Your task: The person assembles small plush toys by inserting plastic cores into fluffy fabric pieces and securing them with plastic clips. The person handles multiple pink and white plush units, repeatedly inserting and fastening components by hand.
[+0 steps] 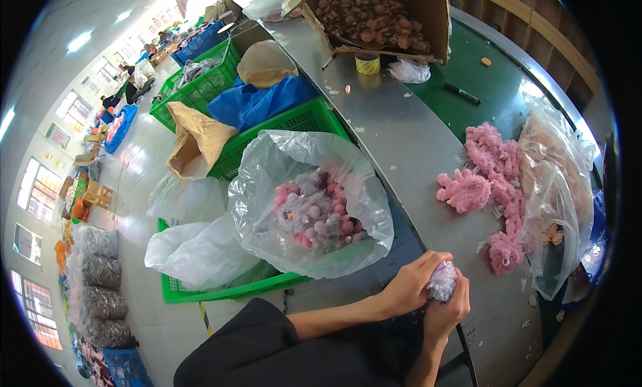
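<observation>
My left hand point(409, 281) and my right hand point(449, 315) meet at the table's near edge, both closed around one small fuzzy plush piece point(441, 284). It is pale lavender-white, and its lower part is hidden in my fingers. To the right on the metal tabletop point(428, 180) lie several pink fuzzy plush pieces point(498, 163), with a separate pink plush piece point(466, 190) closer to me. Left of my hands, an open clear plastic bag point(251, 176) holds a heap of grey and pink plush pieces point(313, 206).
Green crates point(284, 133) stand left of the table, with a blue cloth point(257, 106) and a brown paper bag point(194, 136). On the table are a cardboard box point(438, 26) of brown pieces, a yellow tape roll point(367, 64), a black marker point(461, 93) and a filled clear bag point(558, 176).
</observation>
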Tool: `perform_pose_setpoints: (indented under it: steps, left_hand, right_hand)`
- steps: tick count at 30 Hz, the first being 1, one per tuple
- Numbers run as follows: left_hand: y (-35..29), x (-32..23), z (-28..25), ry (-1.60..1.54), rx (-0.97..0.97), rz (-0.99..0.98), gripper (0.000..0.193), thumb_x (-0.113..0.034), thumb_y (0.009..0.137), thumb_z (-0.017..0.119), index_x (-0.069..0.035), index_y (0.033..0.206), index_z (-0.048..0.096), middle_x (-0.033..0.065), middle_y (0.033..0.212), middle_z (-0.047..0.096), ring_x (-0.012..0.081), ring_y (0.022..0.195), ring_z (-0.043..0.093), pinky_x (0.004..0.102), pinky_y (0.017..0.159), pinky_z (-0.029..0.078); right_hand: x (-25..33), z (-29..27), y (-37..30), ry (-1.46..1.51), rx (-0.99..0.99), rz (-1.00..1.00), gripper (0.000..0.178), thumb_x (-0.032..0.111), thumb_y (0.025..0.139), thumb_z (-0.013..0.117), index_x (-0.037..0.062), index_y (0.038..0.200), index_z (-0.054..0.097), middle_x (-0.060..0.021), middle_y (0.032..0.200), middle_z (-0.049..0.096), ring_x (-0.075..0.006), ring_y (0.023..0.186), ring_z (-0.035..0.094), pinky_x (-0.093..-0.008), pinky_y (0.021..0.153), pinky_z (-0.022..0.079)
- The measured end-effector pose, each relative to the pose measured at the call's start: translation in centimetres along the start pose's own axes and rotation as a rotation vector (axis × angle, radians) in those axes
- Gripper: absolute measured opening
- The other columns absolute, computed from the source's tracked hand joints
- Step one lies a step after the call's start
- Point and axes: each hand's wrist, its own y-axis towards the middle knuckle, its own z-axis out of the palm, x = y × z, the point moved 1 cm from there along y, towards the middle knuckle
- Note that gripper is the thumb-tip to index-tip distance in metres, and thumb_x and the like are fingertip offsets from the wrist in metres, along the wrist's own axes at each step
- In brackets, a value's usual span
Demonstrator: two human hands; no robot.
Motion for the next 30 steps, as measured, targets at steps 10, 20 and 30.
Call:
perform_pose_setpoints:
  steps: [10, 20, 30]
  left_hand:
    - [1.1, 0.8, -1.1, -0.661, 0.164, -0.525, 0.06, -0.031, 0.098, 0.058, -0.002, 0.147, 0.041, 0.0123, 0.123, 0.062, 0.0188, 0.106, 0.064, 0.034, 0.095, 0.052]
    - [1.6, -0.3, -1.0, -0.916, -0.133, -0.586, 0.037, -0.006, 0.096, 0.065, -0.002, 0.132, 0.055, 0.0035, 0.088, 0.063, 0.0101, 0.069, 0.059, 0.0256, 0.065, 0.052]
    - [0.8, -0.4, -0.1, -0.691, 0.101, -0.55, 0.047, -0.01, 0.091, 0.077, 0.001, 0.131, 0.055, 0.0075, 0.103, 0.068, 0.013, 0.088, 0.067, 0.028, 0.079, 0.055]
  right_hand:
    - [-1.9, -3.5, 1.3, -0.137, -0.129, -0.155, 0.045, -0.005, 0.075, 0.064, 0.0002, 0.119, 0.071, -0.0217, 0.114, 0.065, -0.0403, 0.106, 0.064, -0.0456, 0.091, 0.053]
    - [-2.4, -2.6, -0.6, 0.228, -0.018, -0.142, 0.041, -0.004, 0.079, 0.065, -0.0003, 0.12, 0.07, -0.0222, 0.125, 0.061, -0.0361, 0.103, 0.066, -0.0411, 0.087, 0.057]
    - [-2.7, -2.7, -1.2, 0.852, 0.084, 0.599, 0.036, 0.004, 0.098, 0.068, -0.0051, 0.131, 0.055, -0.0068, 0.103, 0.069, -0.0096, 0.088, 0.064, -0.0255, 0.074, 0.055]
